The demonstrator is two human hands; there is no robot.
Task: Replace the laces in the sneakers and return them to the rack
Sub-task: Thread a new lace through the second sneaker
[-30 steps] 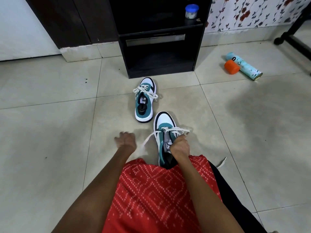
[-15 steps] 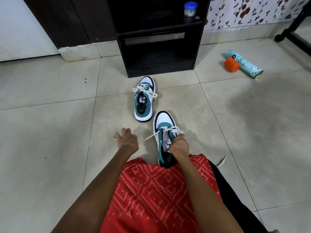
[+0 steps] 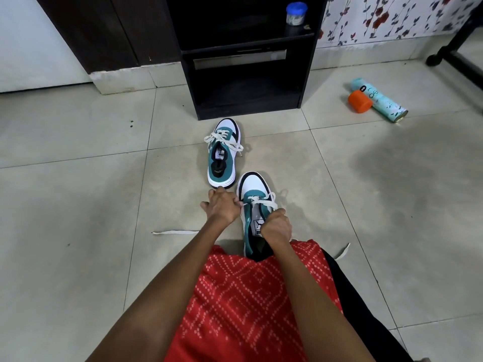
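Note:
Two teal, white and black sneakers lie on the tiled floor. The near sneaker points away from me, its heel hidden under my red garment. Its white lace crosses the upper eyelets. My left hand pinches the lace at the shoe's left edge. My right hand grips the lace over the tongue. A loose lace end trails on the floor to the left, another to the right. The far sneaker stands laced just beyond, in front of the black rack.
A small blue-lidded jar sits on the rack's shelf. A teal spray can and an orange cap lie on the floor at right. A black furniture leg stands far right. My red garment covers my lap.
My left hand moved right from the floor side to the near sneaker's left edge and took hold of the lace there. The slack lace now lies on the floor. My right hand stayed.

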